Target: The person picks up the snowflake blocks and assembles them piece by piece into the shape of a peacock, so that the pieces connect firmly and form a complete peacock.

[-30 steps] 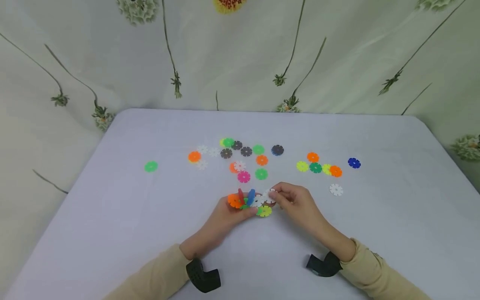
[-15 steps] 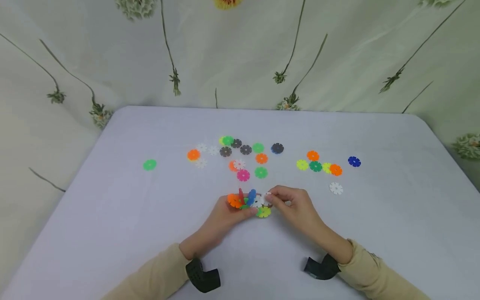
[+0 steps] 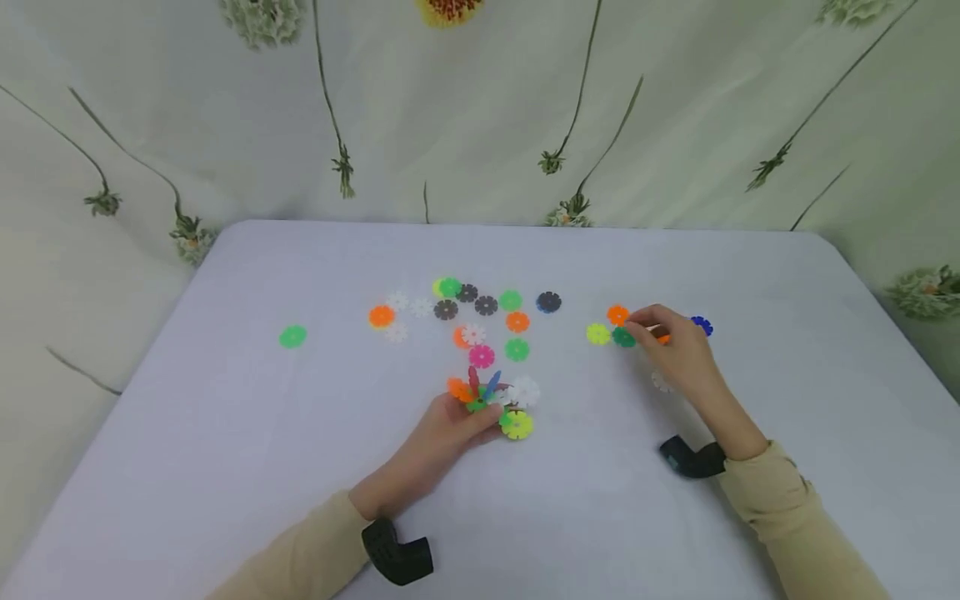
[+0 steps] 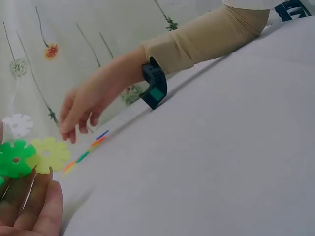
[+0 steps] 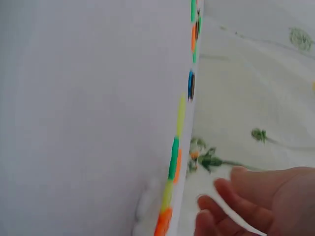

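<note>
My left hand (image 3: 442, 429) grips a cluster of interlocking notched plastic discs between thumb and fingers, held in front of me. In it are an orange disc, a red one and a blue one standing on edge, green pieces, a white disc (image 3: 525, 392) and a yellow disc (image 3: 517, 426). The left wrist view shows the cluster's green disc (image 4: 10, 156) joined to the yellow one, above the fingers. My right hand (image 3: 686, 358) hovers over the loose discs on the right, fingers loosely bent and holding nothing. Beneath its fingertips lie a dark green disc (image 3: 622, 337) and an orange disc (image 3: 617, 315).
Loose discs lie across the middle of the white table (image 3: 225, 467), among them a pink disc (image 3: 482, 357) and black ones. A light green disc (image 3: 293, 337) lies apart at the left. A blue disc (image 3: 702, 325) and a white disc (image 3: 662, 382) are partly behind the right hand.
My right hand has let go of the white disc, which stays on the cluster, and has moved right and away to the loose discs. The left hand still holds the cluster.
</note>
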A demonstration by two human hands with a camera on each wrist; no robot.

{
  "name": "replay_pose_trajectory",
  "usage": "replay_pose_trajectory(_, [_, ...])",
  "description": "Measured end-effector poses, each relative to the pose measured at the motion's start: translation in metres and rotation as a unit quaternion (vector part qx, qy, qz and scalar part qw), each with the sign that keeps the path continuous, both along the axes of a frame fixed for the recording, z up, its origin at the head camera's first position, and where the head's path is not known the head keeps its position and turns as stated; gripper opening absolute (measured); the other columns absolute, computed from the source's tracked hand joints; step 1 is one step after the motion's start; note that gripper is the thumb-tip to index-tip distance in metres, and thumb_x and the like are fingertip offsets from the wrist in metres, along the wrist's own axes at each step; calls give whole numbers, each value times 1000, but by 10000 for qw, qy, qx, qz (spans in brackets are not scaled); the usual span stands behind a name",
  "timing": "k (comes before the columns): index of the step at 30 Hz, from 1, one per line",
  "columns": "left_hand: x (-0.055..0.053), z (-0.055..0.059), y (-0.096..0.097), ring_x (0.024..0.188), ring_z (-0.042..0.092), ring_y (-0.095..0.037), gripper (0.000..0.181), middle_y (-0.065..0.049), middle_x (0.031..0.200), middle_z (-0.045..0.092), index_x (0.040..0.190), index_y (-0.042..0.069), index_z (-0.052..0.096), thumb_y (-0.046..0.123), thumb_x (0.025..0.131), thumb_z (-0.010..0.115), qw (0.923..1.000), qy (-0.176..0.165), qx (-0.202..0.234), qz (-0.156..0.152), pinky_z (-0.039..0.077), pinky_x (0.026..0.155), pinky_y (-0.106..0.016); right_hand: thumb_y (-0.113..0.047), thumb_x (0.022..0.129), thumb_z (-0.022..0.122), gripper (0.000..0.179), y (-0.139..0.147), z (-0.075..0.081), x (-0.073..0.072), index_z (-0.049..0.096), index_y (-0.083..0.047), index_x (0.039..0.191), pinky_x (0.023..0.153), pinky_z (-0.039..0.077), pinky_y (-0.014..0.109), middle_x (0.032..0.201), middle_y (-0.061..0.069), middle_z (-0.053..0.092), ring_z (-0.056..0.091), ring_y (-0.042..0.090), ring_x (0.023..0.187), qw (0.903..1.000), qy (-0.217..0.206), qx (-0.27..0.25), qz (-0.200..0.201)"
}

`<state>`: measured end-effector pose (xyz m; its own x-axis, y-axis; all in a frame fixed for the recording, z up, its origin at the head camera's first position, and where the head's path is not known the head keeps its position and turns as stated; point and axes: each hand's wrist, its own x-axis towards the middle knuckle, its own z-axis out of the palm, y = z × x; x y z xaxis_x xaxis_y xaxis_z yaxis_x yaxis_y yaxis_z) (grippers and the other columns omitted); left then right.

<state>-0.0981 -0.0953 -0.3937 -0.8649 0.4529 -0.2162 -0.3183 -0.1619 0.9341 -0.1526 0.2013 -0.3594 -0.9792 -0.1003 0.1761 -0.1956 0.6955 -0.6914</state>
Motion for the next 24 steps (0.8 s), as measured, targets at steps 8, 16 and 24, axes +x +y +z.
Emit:
replay_pose_trajectory(8, [1, -1, -6, 113, 52, -27, 52, -15, 131, 49, 135, -3, 38, 17, 93, 61, 9980, -280, 407, -404, 45, 91, -37, -9, 86, 67, 32, 45, -8, -12, 51, 8, 108, 70, 46, 42, 100, 25, 50, 49, 34, 83, 9833, -1261, 1309, -70])
replay_pose_trajectory(16, [-1, -1, -5, 109, 54, -25, 49, -14, 128, 52, 133, -4, 43, 20, 93, 59, 9977, -281, 322, -517, 46, 91, -35, -1, 89, 62, 19, 12, 13, 3, 56, 5, 106, 61, 53, 31, 80, 12, 65, 63, 27, 67, 9978, -611, -129, 226])
replay_pose_trajectory(24, [-2, 1, -3, 98, 56, -23, 46, -14, 117, 58, 129, -4, 48, 24, 94, 58, 9983, 167, -10, -556, 48, 85, -29, -5, 87, 66, 6, -72, 8, 40, 63, -2, 91, 60, 53, 31, 76, 2, 67, 65, 24, 72, 9733, -785, -1560, 1493])
